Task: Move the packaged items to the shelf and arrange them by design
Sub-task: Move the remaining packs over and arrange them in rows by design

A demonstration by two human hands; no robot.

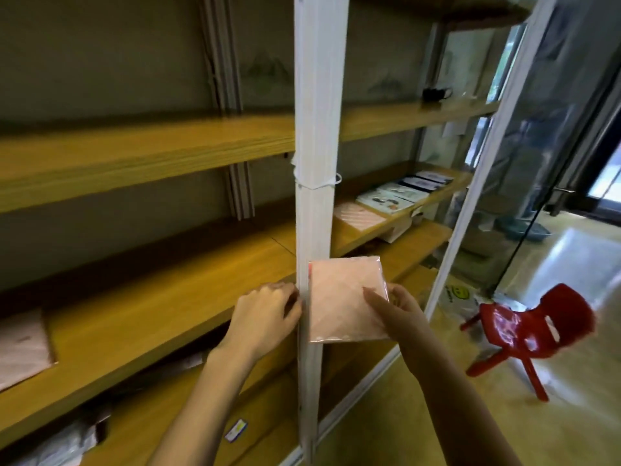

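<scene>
A pink packet [342, 301] is gripped at its right edge by the right hand [396, 311], the thumb laid across its face and the fingers hidden behind. It is held off the shelf [168, 297], in front of a white post [316, 129]. The left hand [265, 314] is kept just beside the packet's left edge, at the post, with its fingers loosely curled; nothing is seen in it. A small card [236, 430] is seen on the board below, between the forearms.

At the far left of the shelf a second pink packet [20, 344] is laid flat. To the right, a red chair [531, 331] is tilted on the floor, near a plastic bag [457, 294] printed in yellow.

Beyond the post, on the next board up, a striped pink packet [358, 215] is laid flat, and behind it a row of pale and dark packets [403, 191] is set out. Higher still, a small black thing [435, 93] is seen, too blurred to be named.
</scene>
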